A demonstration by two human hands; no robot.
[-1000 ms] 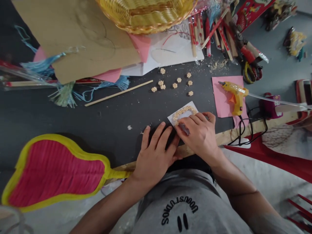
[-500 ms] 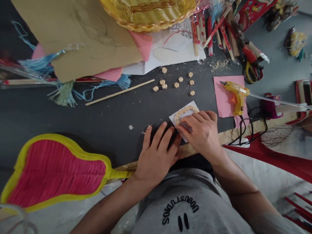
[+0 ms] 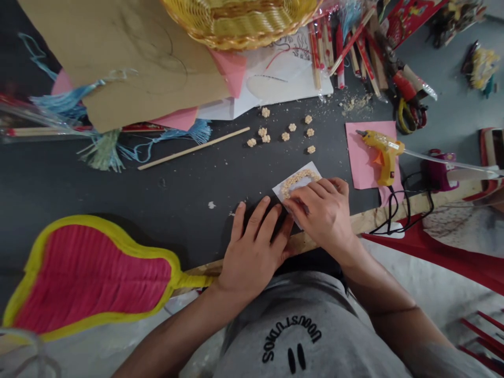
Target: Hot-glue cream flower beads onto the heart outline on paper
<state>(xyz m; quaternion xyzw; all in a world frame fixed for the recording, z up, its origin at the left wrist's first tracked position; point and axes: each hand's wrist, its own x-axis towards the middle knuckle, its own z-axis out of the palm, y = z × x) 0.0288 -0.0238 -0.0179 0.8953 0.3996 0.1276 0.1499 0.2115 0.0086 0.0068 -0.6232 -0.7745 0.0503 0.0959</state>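
Note:
My left hand (image 3: 254,247) lies flat at the table edge with its fingers spread, the thumb side close to a small white paper square (image 3: 280,189). Bent over that square is my right hand (image 3: 325,207), thumb and fingertips pinched together; whatever sits between them is hidden. On the paper, small beige pieces form a curved band (image 3: 298,178), partly covered by my right hand. Beyond the paper, several little beige flower-shaped clusters (image 3: 285,136) are scattered on the dark table (image 3: 189,194).
A thin wooden stick (image 3: 195,148) lies left of the clusters. At right, a yellow glue gun (image 3: 385,152) rests on pink paper (image 3: 356,173), its black cord (image 3: 389,210) looping over the edge. A pink-and-yellow fan (image 3: 94,273) is at left; a wicker basket (image 3: 244,31) sits at the back.
Both hands stay in nearly the same place. My right hand has shifted very slightly left over the paper, still pinched; the objects on the table have not visibly moved.

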